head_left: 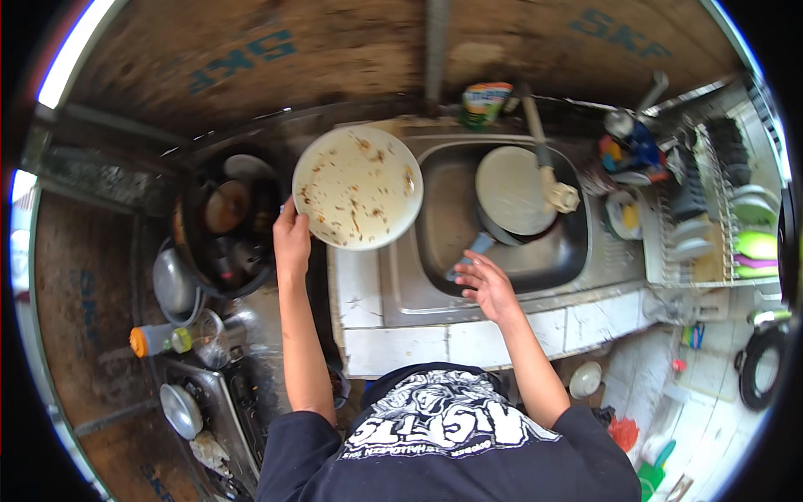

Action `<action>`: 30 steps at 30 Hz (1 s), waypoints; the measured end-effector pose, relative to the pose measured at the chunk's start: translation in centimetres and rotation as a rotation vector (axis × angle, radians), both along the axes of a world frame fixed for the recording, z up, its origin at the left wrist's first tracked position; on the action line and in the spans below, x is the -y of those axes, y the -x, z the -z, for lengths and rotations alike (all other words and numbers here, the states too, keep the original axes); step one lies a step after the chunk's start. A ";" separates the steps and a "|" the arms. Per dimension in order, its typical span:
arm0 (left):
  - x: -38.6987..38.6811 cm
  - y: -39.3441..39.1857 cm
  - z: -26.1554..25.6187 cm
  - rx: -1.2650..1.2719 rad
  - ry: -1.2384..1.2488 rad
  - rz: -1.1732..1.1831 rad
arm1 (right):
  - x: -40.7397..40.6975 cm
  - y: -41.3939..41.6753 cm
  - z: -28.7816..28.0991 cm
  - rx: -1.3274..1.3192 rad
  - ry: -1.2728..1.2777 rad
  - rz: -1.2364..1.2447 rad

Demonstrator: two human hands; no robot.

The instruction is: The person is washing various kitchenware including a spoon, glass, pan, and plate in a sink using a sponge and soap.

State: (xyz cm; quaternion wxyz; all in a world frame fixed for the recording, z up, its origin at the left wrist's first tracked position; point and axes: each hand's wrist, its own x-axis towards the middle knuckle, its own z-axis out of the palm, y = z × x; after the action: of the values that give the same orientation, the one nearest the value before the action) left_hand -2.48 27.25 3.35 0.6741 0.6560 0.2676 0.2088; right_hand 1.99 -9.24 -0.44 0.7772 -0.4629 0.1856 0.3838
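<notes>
My left hand (pixel 293 243) grips the lower left rim of a white plate (pixel 357 188) dotted with brown and orange food scraps. The plate is held up beside the left end of a stainless steel sink (pixel 448 201). Over the sink's front edge my right hand (pixel 486 285) is raised, its fingers apart and nothing in them. Just beyond its fingertips lies a blue-grey handle (pixel 472 254). A round cream-coloured plate or lid (pixel 511 188) rests on a dark pan in the basin. The faucet (pixel 541 150) reaches over it, with cream material wrapped around its outlet (pixel 561 196).
A large dark basin (pixel 182 235) holding dishes stands at left, near a metal pot (pixel 175 282) and a gas stove (pixel 210 389). A detergent pouch (pixel 486 103) stands behind the sink. At right are a sponge in a bowl (pixel 627 216) and a dish rack (pixel 668 251) with plates.
</notes>
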 end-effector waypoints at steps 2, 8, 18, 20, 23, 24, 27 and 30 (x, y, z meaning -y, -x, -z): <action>4.4 -1.3 2.0 -0.083 -0.020 0.167 | 1.9 -0.8 -0.9 0.097 0.048 -0.060; 18.0 -3.6 5.8 -0.236 0.074 0.509 | 10.5 -2.3 2.7 0.247 0.369 -0.160; 29.2 -8.8 7.6 -0.321 0.282 0.556 | 21.5 -9.0 3.7 0.418 0.576 -0.100; 30.7 -9.7 7.7 -0.317 0.309 0.541 | 22.8 -9.8 3.5 0.460 0.614 -0.101; 32.3 -11.0 8.2 -0.312 0.350 0.520 | 24.0 -10.7 3.5 0.523 0.675 -0.104; 32.6 -11.5 8.4 -0.310 0.369 0.518 | 24.3 -11.2 3.7 0.541 0.688 -0.078; 33.4 -12.9 9.0 -0.293 0.412 0.557 | 24.9 -12.0 3.8 0.559 0.712 -0.027; 34.0 -13.9 9.4 -0.302 0.436 0.566 | 25.3 -12.7 3.4 0.608 0.761 0.024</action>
State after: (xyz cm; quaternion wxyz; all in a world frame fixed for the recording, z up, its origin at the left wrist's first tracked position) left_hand 11.43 -6.79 -6.08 0.7817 0.5687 0.2102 -0.1461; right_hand 14.70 -34.53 -3.83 0.5762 -0.8031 0.0825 0.1271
